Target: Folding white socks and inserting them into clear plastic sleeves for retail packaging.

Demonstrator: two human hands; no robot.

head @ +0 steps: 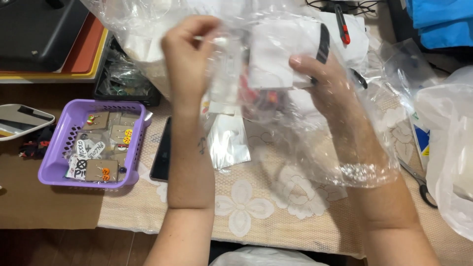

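Note:
A large clear plastic bag (315, 138) hangs in front of me above the table. My right hand (325, 81) is pushed inside it up to the wrist and grips a white card packet (276, 54) there. My left hand (189, 54) pinches the bag's upper edge from outside, fingers closed on the film. Small packets show blurred through the plastic, some with red and orange spots.
A purple basket (61, 143) with earring cards stands at the left. A dark phone (161, 150) lies beside it on the lace tablecloth (256, 202). Scissors (419, 182) and white plastic bags (451, 148) sit at the right; a red-handled cutter (343, 24) lies at the back.

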